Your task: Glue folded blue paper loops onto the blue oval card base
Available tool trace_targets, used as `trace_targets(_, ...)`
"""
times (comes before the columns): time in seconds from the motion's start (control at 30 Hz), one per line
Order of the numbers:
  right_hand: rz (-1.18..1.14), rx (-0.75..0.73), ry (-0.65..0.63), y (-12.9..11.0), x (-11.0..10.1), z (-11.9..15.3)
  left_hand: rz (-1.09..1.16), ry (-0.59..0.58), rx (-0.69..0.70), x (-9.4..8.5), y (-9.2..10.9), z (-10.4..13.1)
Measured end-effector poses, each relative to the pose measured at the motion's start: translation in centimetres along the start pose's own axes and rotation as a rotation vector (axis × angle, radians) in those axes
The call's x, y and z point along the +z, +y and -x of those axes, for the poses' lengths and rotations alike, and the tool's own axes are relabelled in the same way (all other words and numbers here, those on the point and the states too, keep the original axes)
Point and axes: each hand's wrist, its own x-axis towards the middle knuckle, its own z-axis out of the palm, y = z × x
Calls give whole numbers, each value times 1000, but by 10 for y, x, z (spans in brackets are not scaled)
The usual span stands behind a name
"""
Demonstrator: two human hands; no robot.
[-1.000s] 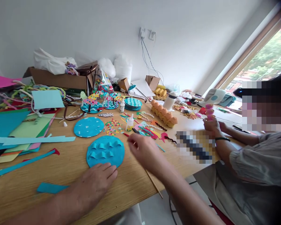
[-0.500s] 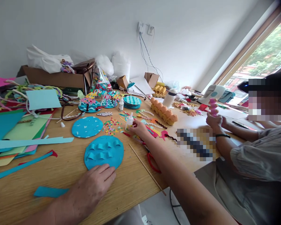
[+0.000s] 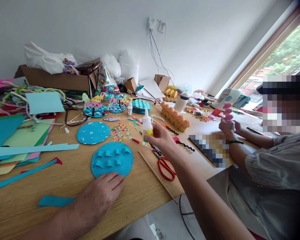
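Observation:
My left hand point(image 3: 103, 193) lies flat, its fingertips on the lower edge of a blue disc point(image 3: 112, 171) that carries two rows of raised paper loops. In my right hand point(image 3: 160, 136) is a white glue bottle point(image 3: 147, 128) with a yellow label, held upright above the table with its nozzle up. Behind the blue disc lies another blue disc point(image 3: 93, 133) with pale paper bits on it. Small coloured confetti point(image 3: 120, 132) is scattered between that disc and the bottle. A blue paper strip point(image 3: 56, 201) rests beside my left wrist.
Red-handled scissors point(image 3: 166, 169) and a thin wooden stick point(image 3: 157, 176) lie under or beside my right forearm. Coloured paper sheets point(image 3: 27, 133) are stacked at the left. An orange egg carton point(image 3: 175, 116) stands further back. At the right, a person's hands point(image 3: 227, 128) hold a pink piece.
My right hand has lifted the glue bottle off the table and brought it nearer. My left hand has stayed on the blue disc.

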Motion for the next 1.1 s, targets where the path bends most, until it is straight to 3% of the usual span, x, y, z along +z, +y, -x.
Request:
trace_targets(0.1, -233, 16, 22, -10, 1, 43, -5, 5, -13, 0, 1, 1)
trace_targets(0.2, -436, 82, 91, -2, 13, 69, -1, -11, -37, -5, 2, 1)
trace_targets(0.37, -697, 135, 214, 17, 34, 77, 6, -31, -14, -12, 2, 1)
trace_targets(0.53, -867, 183, 240, 16, 42, 72, 20, -9, -30, -12, 3, 1)
trace_targets(0.9, -722, 131, 118, 11, 56, 62, 37, -41, -35, -23, 5, -4)
trace_targets(1.1, -527, 7, 74, 15, 63, 53, 5, 14, -31, -18, 3, -3)
